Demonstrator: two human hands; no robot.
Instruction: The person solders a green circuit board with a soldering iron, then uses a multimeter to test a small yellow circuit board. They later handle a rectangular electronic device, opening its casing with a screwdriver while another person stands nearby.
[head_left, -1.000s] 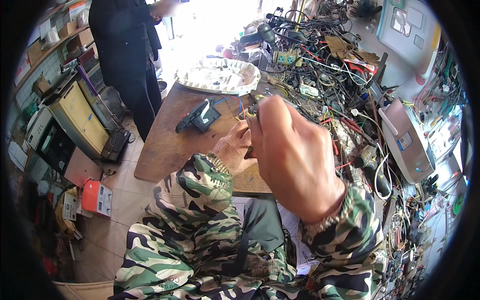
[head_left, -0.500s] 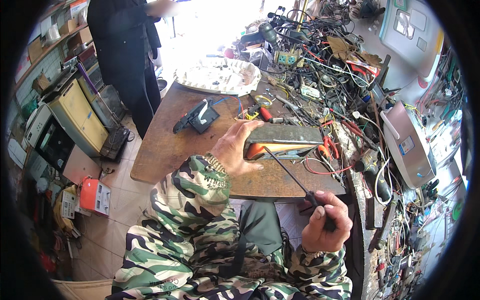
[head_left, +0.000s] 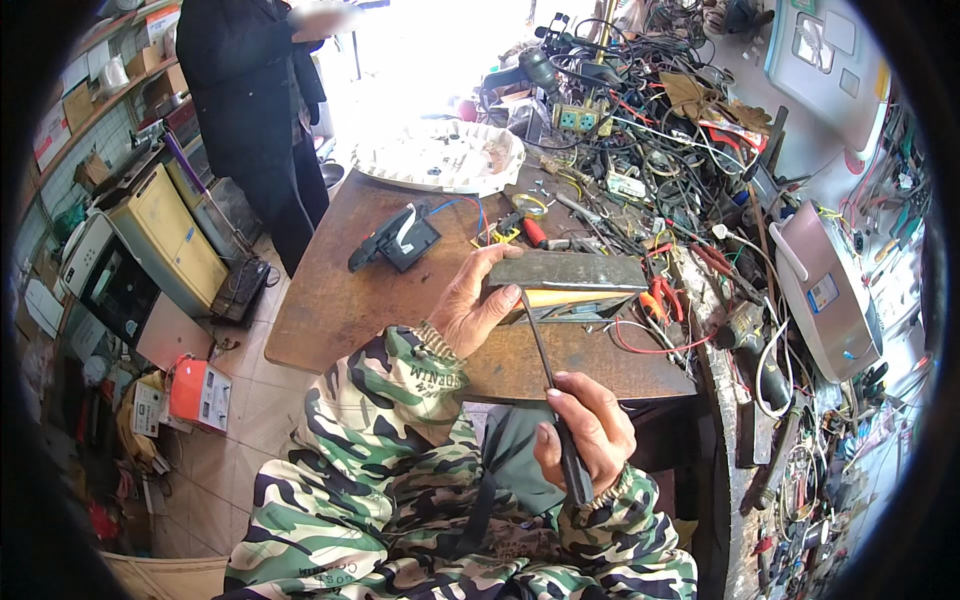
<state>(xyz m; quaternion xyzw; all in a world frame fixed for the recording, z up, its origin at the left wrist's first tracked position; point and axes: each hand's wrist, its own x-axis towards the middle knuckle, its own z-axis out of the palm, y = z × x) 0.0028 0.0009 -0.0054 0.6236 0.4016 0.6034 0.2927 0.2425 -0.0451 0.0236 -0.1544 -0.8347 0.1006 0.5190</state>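
Observation:
A block-shaped object with a flat dark grey top (head_left: pixel 575 270) and an orange strip along its near side lies on the wooden table. My left hand (head_left: pixel 468 312) grips its left end, thumb along the near edge and fingers over the top. In my right hand (head_left: pixel 595 425) is a screwdriver (head_left: pixel 541 352) with a long dark shaft and black handle. Its shaft points up and away from me, the tip against the block's near edge beside my left thumb. Whether the tip has entered the seam cannot be seen.
A black module (head_left: pixel 405 240) with wires sits farther left on the table (head_left: pixel 330 305), before a round white plastic shell (head_left: pixel 440 160). Tangled cables and red-handled pliers (head_left: pixel 662 295) crowd the right. A person (head_left: pixel 245 120) in dark clothes stands at the far left.
My right hand has moved left and turned the screwdriver steeper, its tip now nearer the block's left end. My left thumb has risen from below the block onto its near edge.

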